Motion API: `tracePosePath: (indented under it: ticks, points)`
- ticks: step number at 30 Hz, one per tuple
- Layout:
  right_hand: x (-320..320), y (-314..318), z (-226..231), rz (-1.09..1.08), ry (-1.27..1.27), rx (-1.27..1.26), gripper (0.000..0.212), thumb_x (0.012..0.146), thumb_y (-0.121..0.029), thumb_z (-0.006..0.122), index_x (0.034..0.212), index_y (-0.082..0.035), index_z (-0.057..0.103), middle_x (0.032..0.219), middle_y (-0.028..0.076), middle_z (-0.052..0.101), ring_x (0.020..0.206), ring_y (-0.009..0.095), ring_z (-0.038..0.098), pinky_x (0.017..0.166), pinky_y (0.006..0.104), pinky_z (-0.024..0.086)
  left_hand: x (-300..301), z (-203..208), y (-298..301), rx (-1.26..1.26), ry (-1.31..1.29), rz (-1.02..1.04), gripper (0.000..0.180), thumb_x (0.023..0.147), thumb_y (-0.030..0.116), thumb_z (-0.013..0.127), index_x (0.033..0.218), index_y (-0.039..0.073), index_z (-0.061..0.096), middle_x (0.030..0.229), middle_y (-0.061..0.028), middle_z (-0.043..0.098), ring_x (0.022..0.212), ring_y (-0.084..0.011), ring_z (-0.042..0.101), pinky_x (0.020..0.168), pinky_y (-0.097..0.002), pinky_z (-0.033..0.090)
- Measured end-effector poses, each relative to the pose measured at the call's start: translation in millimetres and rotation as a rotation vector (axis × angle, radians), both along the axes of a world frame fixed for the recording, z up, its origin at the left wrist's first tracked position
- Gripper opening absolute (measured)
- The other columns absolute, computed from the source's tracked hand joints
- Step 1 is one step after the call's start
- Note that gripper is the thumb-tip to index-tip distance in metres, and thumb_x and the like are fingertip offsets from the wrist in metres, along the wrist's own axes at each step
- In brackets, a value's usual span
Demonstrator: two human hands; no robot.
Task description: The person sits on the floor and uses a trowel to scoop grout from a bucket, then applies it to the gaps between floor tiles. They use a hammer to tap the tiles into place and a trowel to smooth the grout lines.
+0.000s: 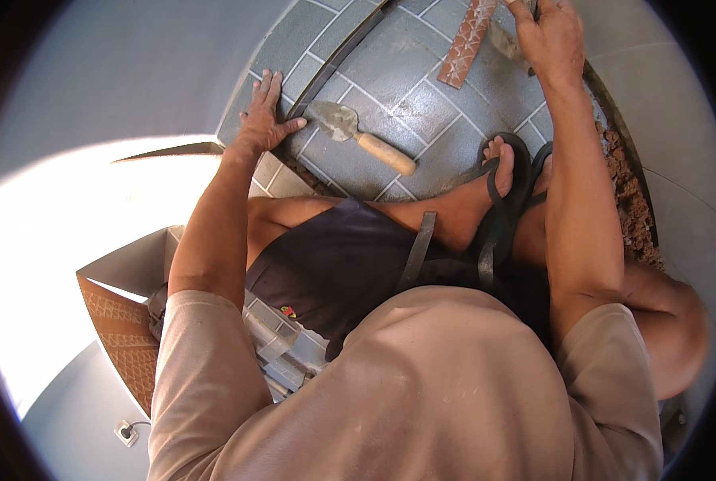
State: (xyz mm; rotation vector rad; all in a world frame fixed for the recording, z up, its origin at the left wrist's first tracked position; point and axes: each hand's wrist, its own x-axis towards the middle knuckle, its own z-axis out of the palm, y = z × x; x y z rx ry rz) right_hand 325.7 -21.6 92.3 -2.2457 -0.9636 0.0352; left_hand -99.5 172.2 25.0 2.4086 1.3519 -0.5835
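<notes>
My left hand (266, 116) lies flat, released, on the grey tiled floor (438, 104); my right hand (550, 36) at one o'clock grasps something unclear. I could kick the wooden-handled steel trowel (358, 132).

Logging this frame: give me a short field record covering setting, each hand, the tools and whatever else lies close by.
setting: person crouched on a grey tiled floor, seen from above
left hand: left hand pressed flat on the tiles, fingers spread, holding nothing
right hand: right hand at the top edge, beside the brown patterned tile strip; what it grips cannot be told
tools: trowel with wooden handle lying on the tiles, apart from both hands
footwear: black sandal
nearby: reddish mortar along the curved edge at right
</notes>
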Motion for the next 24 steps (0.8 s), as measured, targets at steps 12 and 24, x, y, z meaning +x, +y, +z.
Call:
tracePosePath:
  ticks: [12,24]
  points:
    - [-43,26,-83,0.231,0.614,-0.123,0.061,0.11,-0.034,0.056,0.165,-0.014,0.042,0.075,0.005,0.059,0.05,0.015,0.054,0.051,0.0339,0.049,-11,-53,-13,0.394,-0.034,-0.085,0.093,0.104,0.053,0.059,0.172,0.016,0.008,0.181,-0.007,0.002,0.167,-0.0342,0.0,0.122,-0.0817,0.009]
    - [-74,32,-61,0.306,0.81,-0.307,0.06,0.106,-0.034,0.061,0.161,-0.014,0.049,0.102,0.026,0.075,0.091,0.029,0.075,0.095,0.0404,0.055,-16,-55,-15,0.415,-0.039,-0.105,0.091,0.104,0.046,0.061,0.172,0.014,0.01,0.181,-0.0078,0.003,0.167,-0.033,0.0,0.122,-0.0802,0.008]
